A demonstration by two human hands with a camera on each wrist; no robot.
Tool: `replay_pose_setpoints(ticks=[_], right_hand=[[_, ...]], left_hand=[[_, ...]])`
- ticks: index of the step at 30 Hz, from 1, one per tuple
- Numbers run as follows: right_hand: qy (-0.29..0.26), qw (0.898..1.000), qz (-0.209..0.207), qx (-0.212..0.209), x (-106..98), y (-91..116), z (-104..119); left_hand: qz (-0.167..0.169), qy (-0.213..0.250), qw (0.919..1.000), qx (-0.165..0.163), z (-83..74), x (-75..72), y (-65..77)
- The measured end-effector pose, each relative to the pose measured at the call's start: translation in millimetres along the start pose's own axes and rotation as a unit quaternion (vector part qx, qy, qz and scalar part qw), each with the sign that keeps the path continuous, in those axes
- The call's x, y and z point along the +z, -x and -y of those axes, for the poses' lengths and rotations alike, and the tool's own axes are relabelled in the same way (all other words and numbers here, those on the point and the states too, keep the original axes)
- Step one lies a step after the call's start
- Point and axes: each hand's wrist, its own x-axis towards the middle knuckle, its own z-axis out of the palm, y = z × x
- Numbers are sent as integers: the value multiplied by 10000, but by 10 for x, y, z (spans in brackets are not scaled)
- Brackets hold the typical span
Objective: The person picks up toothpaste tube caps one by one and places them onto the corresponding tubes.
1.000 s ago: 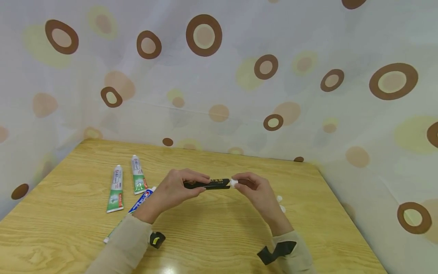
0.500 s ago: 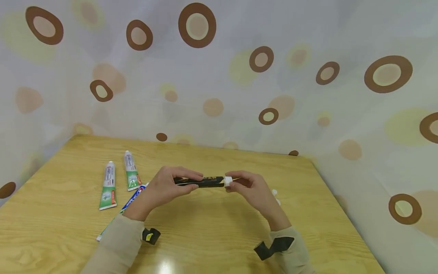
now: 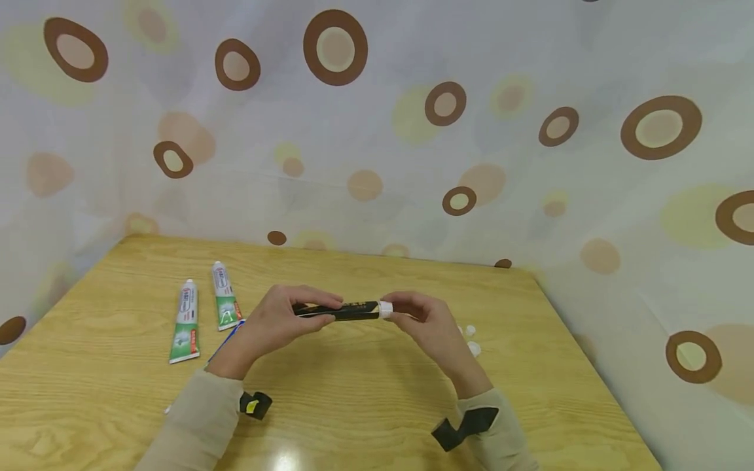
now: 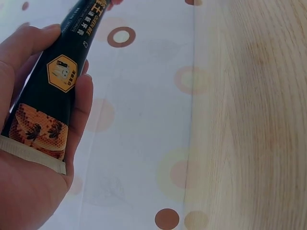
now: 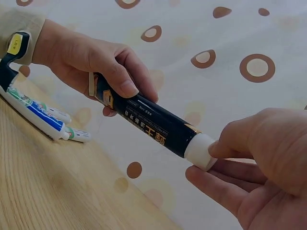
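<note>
My left hand (image 3: 273, 324) grips a black toothpaste tube (image 3: 356, 311) near its crimped end, thumb on one side and fingers on the other. In the left wrist view the tube (image 4: 60, 76) shows a gold hexagon and a honeycomb picture. Held above the table, it lies roughly level in the head view, with its capped end toward the right. My right hand (image 3: 436, 330) pinches the white cap (image 5: 199, 149) at that end between thumb and fingers. The cap sits against the tube's shoulder; the neck is hidden.
Two green-and-white toothpaste tubes (image 3: 186, 324) lie at the left on the wooden table (image 3: 353, 399). A blue toothpaste tube (image 5: 45, 115) is partly covered by my left arm in the head view. Several small white caps (image 3: 474, 348) lie beyond my right wrist. Patterned cloth (image 3: 377, 150) hangs behind.
The head view has shifted slightly, and both hands have drifted a little left with the tube. The left arm covers more of the blue tube. Both grips stay on tube and cap.
</note>
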Motion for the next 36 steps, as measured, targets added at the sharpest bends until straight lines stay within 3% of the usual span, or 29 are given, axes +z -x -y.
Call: replay_pose_setpoints(ticks=[4, 10, 20, 29, 36], right_hand=[[-234, 9996, 171, 55, 0, -2, -23], [63, 9998, -32, -164, 24, -24, -31], [-144, 9993, 237, -243, 6, -12, -40], [-122, 9990, 37, -417, -6, -6, -50], [-186, 9984, 349, -399, -18, -1, -36]], left_hand=[[70, -6, 10000, -62, 28, -6, 5], [80, -146, 9998, 102, 54, -3, -1], [64, -81, 9998, -160, 20, -42, 9], [185, 52, 9998, -81, 24, -32, -5], [145, -19, 9998, -140, 35, -53, -5]])
